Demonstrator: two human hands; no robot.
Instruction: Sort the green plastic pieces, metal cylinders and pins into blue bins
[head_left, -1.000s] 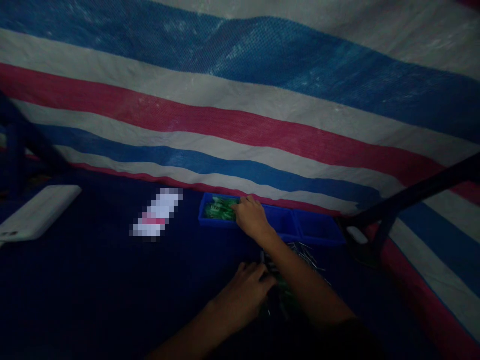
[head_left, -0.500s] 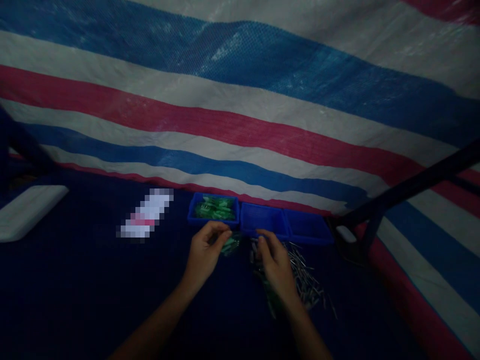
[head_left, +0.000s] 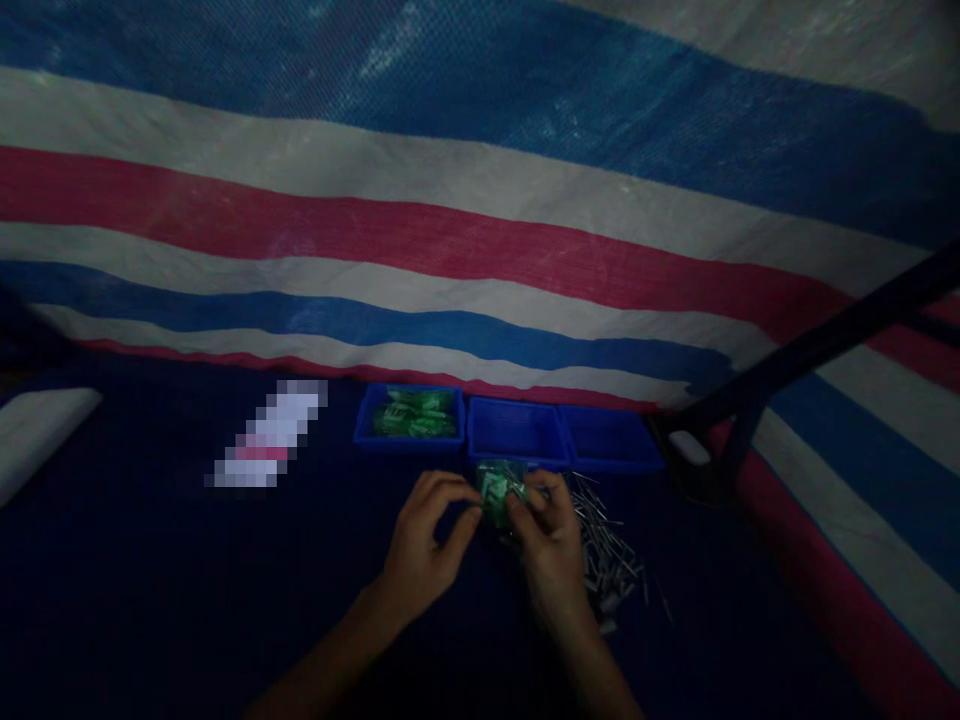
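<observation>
White flat object (head_left: 34, 435), far left on the dark blue tabletop (head_left: 150, 600). Blurred-out item (head_left: 270, 447) to its right. Blue tray (head_left: 367, 432) holding green pieces (head_left: 411, 413), set against the striped tarp (head_left: 450, 230). Left hand (head_left: 424, 550), fingers curled, thumb and forefinger tips pinching the left edge of a green plastic bundle (head_left: 495, 488). The bundle sits between both hands, just in front of the middle blue tray (head_left: 517, 432). Right hand (head_left: 553, 550), fingertips closed on the bundle's right side. Loose metal pins (head_left: 611, 560), just right of that hand. Dark frame bar (head_left: 795, 365), far right.

The tarpaulin (head_left: 480, 230) is coarse woven plastic; the trays (head_left: 517, 435) are matt blue plastic; the pins (head_left: 607, 550) are shiny metal.
</observation>
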